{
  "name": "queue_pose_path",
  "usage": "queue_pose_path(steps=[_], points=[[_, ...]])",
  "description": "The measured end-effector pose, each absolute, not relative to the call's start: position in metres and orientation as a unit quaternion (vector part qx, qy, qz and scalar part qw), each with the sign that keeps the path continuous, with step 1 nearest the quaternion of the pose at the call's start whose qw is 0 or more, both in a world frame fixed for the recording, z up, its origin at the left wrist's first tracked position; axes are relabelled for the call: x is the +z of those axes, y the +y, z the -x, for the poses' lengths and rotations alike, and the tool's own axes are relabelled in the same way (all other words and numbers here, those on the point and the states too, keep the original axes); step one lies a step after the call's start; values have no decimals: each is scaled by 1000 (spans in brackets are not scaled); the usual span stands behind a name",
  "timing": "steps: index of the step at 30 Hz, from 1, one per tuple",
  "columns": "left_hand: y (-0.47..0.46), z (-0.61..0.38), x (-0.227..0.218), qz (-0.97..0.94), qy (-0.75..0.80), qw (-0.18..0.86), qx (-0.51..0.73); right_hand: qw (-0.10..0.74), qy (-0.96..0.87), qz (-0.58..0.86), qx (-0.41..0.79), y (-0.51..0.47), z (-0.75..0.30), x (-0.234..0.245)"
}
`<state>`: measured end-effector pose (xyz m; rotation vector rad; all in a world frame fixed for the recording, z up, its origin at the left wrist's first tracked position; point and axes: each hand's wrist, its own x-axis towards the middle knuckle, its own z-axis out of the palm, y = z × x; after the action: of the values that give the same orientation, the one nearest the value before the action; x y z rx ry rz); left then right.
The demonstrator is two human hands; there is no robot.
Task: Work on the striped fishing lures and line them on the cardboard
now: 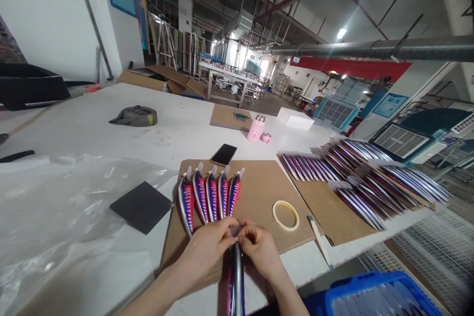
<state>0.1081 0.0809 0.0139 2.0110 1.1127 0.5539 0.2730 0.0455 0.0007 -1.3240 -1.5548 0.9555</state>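
Observation:
My left hand and my right hand meet at the front edge of a cardboard sheet. Both are closed, pinching the clear-lipped end of a fishing lure whose silver, purple and red body points down toward me. A small white bit shows between the fingertips, too small to make out. Just beyond, several more fishing lures lie side by side on the cardboard, lips pointing away. Right of my hands a roll of masking tape lies flat.
Boards of finished-looking lures cover the right side. A blue crate stands at lower right, near a thin knife-like tool. Farther off are a phone, a pink bottle and a grey cap. A black square and plastic sheeting lie left.

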Motion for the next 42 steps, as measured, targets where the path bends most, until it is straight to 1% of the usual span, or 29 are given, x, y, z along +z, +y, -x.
queue_pose_path(steps=[13,22,28,36,42], points=[[76,-111,8,-806,448,313,225,411,-643,497,412,44,-276,10],[79,-112,7,-815,421,321,236,432,-640,530,352,42,-271,2],[79,-114,4,-805,448,299,250,433,-644,527,345,41,-271,4],[78,-108,12,-830,413,308,212,435,-639,527,352,41,-271,4],[77,-112,11,-826,431,297,208,428,-615,558,357,42,-276,-1]])
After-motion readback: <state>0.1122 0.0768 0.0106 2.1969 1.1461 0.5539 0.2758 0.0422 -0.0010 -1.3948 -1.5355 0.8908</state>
